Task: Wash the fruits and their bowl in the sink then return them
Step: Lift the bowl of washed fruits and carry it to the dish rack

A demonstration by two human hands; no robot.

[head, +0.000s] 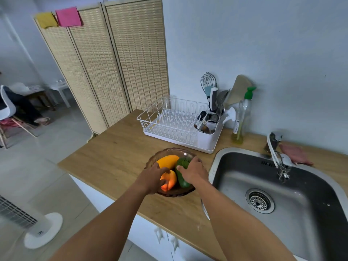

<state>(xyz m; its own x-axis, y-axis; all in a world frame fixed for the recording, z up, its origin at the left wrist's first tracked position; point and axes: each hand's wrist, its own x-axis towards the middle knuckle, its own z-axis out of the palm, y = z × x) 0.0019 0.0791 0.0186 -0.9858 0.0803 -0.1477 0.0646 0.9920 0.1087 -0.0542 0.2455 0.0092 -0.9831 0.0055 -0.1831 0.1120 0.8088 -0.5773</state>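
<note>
A brown glass bowl (169,153) stands on the wooden counter (116,147), just left of the steel sink (305,187). It holds a yellow mango (167,160), an orange fruit (170,180) and a green fruit (183,177). My left hand (152,178) reaches into the bowl, its fingers curled round the orange fruit. Beside it, my right hand (194,171) grips the green fruit from above. The near part of the bowl is hidden by both hands.
A white dish rack (175,123) with a utensil holder stands behind the bowl. A soap bottle (242,119) is by the wall. The faucet (278,157) and a pink cloth (295,154) sit behind the sink. A folding screen (105,68) stands at the counter's left end.
</note>
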